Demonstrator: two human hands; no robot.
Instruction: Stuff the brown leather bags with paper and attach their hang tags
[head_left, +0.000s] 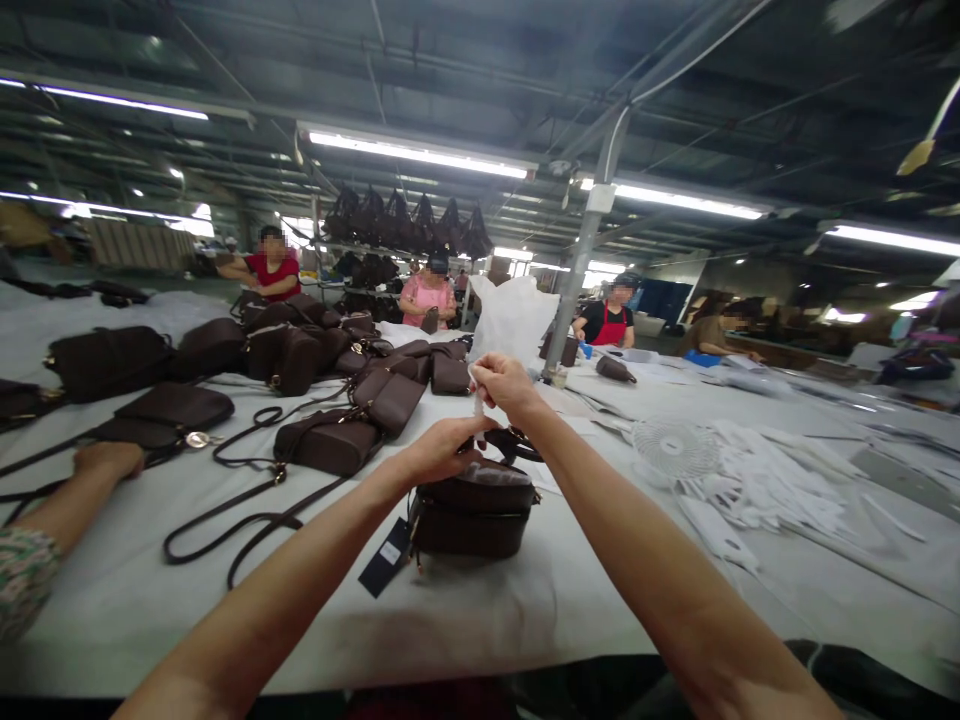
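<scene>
A dark brown handbag (pixel 472 520) stands upright on the white-covered table in front of me, its top open with some clear or whitish wrapping inside. A black hang tag (pixel 386 555) hangs from its left side. My left hand (pixel 446 447) is closed at the bag's top edge, fingers curled on a dark part of it. Just above the bag, my right hand (pixel 504 385) pinches a thin white sheet (pixel 514 315), which flares up behind the fist. A narrow twisted piece of it runs down between both hands.
Several brown bags (pixel 326 440) with long straps (pixel 202 520) crowd the left and centre. A co-worker's hand (pixel 109 460) with a patterned sleeve rests by a bag at left. To the right lie a white round fan grille (pixel 675 447), white strips (pixel 772 480) and a metal post (pixel 581 280).
</scene>
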